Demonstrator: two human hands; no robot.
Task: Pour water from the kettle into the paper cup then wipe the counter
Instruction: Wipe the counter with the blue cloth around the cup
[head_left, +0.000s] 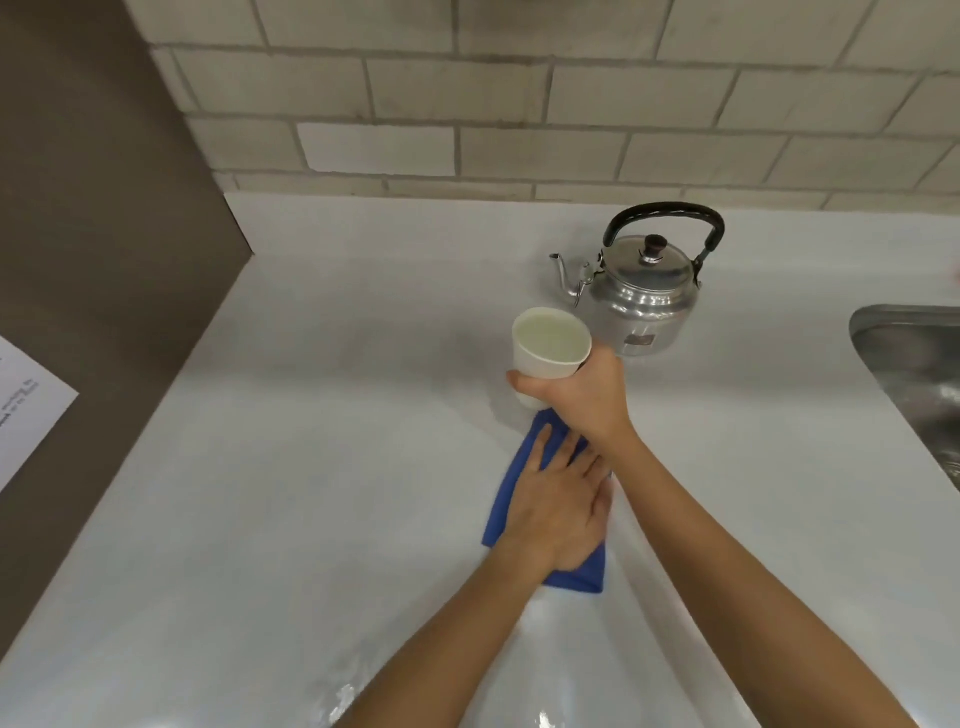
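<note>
While my right hand (576, 397) is wrapped around the paper cup (549, 349), gripping its lower wall, the cup is upright and holds water; whether its base touches the counter (322, 415) I cannot tell. My left hand (558, 512) lies flat, fingers spread, pressing the blue cloth (501, 493) onto the counter directly in front of the cup. The far end of the cloth passes beneath my right wrist. The kettle (641, 291) stands upright just behind the cup, lid fitted, spout pointing left. The sink (914, 364) is at the right edge.
</note>
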